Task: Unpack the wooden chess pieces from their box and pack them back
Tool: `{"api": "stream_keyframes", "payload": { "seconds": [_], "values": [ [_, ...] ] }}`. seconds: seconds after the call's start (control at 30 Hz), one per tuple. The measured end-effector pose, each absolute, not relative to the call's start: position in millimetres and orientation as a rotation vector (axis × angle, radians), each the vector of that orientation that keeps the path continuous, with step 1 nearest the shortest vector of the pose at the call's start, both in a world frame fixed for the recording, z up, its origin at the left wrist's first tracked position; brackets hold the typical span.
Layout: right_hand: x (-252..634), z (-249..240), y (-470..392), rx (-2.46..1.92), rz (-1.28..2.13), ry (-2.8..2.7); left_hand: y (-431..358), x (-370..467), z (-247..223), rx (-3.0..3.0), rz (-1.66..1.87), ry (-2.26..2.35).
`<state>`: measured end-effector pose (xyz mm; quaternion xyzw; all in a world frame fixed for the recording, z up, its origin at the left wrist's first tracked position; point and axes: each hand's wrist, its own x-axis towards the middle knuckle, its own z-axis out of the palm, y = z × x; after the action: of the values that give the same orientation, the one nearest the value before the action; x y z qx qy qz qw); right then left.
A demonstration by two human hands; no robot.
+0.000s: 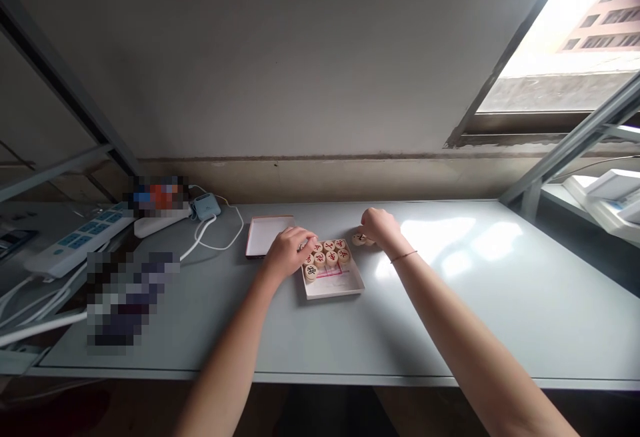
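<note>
Xiangqi pieces sit in the white box at twelve o'clock; loose pieces lie outside, at its two o'clock. The left hand, fingers bent, is over the box's ten o'clock corner; the right hand curls beside the loose pieces. Whether either pinches one, I cannot tell. I'd steady the box and grip pieces by their rims. The lid at ten o'clock crowds the left hand; the power strip at nine lies well apart.

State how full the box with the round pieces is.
Partly full: pieces fill much of the far part of the box; its near-right part shows bare.
</note>
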<state>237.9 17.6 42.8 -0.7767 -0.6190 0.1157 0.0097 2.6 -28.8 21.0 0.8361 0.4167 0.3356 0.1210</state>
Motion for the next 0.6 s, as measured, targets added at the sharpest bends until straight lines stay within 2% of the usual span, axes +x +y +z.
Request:
{"api": "stream_keyframes", "payload": {
  "seconds": [0.17,0.23,0.37,0.47,0.6],
  "values": [
    [235,48,14,-2.307,0.317,-1.909,-28,2,20,2.445,0.991,1.228],
    [229,50,2,-2.047,0.478,-1.824,-30,4,20,2.427,1.011,1.206],
    [206,46,-34,-1.390,1.061,-1.619,-37,16,20,2.348,1.031,1.109],
    [195,40,-53,-1.218,1.159,-1.513,-43,27,19,2.253,1.090,1.079],
    [203,30,-54,-1.147,1.130,-1.400,-46,35,21,2.174,1.127,1.121]
  ]
}}
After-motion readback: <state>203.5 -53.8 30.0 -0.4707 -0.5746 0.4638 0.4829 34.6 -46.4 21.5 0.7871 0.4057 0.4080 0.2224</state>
